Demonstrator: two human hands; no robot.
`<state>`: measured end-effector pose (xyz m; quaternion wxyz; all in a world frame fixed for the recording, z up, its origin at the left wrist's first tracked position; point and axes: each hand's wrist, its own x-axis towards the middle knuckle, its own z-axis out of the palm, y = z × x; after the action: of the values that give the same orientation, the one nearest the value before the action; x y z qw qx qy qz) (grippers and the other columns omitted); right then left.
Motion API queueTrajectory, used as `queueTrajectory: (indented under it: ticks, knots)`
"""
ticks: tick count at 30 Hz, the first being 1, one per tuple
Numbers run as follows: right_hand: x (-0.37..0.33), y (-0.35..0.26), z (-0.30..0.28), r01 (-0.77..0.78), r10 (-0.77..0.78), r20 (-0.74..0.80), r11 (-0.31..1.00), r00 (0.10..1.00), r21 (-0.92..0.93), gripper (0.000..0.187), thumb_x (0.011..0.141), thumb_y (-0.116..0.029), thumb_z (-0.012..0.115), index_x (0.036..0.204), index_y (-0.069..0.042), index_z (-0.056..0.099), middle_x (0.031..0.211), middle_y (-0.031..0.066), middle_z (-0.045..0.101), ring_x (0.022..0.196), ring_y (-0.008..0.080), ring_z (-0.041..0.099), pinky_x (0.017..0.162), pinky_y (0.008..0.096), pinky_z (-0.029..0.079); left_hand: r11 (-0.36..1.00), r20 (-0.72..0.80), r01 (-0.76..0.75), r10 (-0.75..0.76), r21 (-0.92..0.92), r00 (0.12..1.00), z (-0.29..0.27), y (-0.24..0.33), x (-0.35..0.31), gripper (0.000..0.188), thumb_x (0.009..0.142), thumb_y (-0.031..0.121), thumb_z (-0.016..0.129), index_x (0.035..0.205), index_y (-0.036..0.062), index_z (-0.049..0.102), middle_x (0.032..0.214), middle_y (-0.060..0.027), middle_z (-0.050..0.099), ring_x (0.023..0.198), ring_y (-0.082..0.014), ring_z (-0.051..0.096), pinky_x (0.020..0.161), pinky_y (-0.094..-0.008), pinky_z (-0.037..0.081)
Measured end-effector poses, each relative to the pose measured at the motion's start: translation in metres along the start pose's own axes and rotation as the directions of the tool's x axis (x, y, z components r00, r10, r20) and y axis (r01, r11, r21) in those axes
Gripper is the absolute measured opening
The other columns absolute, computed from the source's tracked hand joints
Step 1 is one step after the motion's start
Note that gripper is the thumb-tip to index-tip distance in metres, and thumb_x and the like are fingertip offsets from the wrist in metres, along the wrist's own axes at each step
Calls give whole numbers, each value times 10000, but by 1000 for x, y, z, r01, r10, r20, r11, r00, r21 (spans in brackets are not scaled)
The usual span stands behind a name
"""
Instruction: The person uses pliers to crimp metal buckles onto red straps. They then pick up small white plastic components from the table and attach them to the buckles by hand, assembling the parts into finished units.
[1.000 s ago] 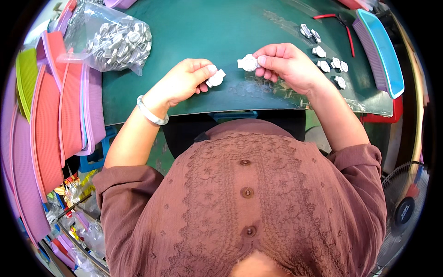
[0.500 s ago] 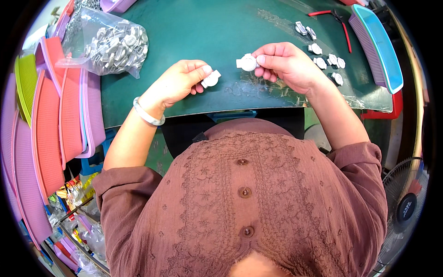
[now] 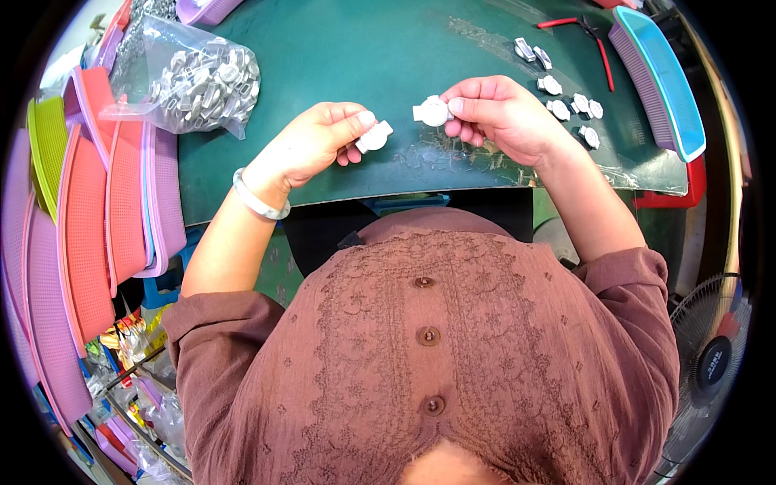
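Between the thumb and fingers of my left hand [image 3: 327, 141] is a small grey-white round part [image 3: 374, 138] with short tabs at its edge. My right hand [image 3: 501, 113] pinches a similar round part [image 3: 433, 111], its disc face showing and a tab sticking out to the left. Both are held above the green table [image 3: 347, 61], a gap apart. To the right of my right hand lie several loose parts of the same look [image 3: 558, 109], some showing the disc, others turned on their sides.
A clear plastic bag [image 3: 206, 85] full of similar parts stands at the table's left. Red-handled pliers [image 3: 606, 65] lie far right, beside a blue and purple basket [image 3: 659, 85]. Stacked plastic baskets [image 3: 85, 234] crowd the left side. A fan [image 3: 711, 364] stands at lower right.
My left hand has turned its part slightly and shifted it a little to the right, so more of the part shows. My right hand stays nearly still.
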<state>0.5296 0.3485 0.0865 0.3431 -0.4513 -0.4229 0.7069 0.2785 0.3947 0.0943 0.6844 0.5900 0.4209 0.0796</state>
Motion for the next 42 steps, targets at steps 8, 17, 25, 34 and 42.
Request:
queueTrajectory:
  ticks: [8,17,25,34,42]
  knots:
    - [-2,0,1,7,-7,-1,1000,1000,-26,209,853,-141,543,986,15,580,721,20,602,592,49,506,513,168,404,997,56,-47,51,-68,997,3,4,0,306,908,323,469,909,41,587,785,8,585,643,-59,507,608,-184,426]
    - [-2,1,5,11,-11,-2,1000,1000,-19,203,848,-132,544,975,22,583,733,25,603,596,51,504,515,169,401,990,79,45,-35,-132,996,7,11,-6,314,922,307,434,889,18,552,739,-61,601,626,-121,592,537,-206,466]
    - [-1,5,10,-3,3,-1,1000,1000,-9,184,845,-118,543,955,22,589,731,23,602,588,48,496,513,168,396,985,103,46,-29,-166,994,6,5,-6,317,919,316,438,872,26,557,696,-39,583,573,-102,564,505,-195,439]
    - [2,9,16,-21,21,8,1000,1000,12,189,840,-123,558,956,22,592,729,29,605,584,51,502,517,168,405,961,84,49,-27,-274,996,4,-3,-5,310,914,314,451,887,29,570,689,-25,569,569,-95,535,511,-193,415]
    - [3,12,21,-26,26,13,999,1000,25,182,841,-120,557,954,20,585,732,31,605,589,51,506,519,166,406,933,96,55,-22,-355,995,3,-7,-5,301,911,290,461,924,13,576,716,-31,580,587,-100,537,521,-200,425]
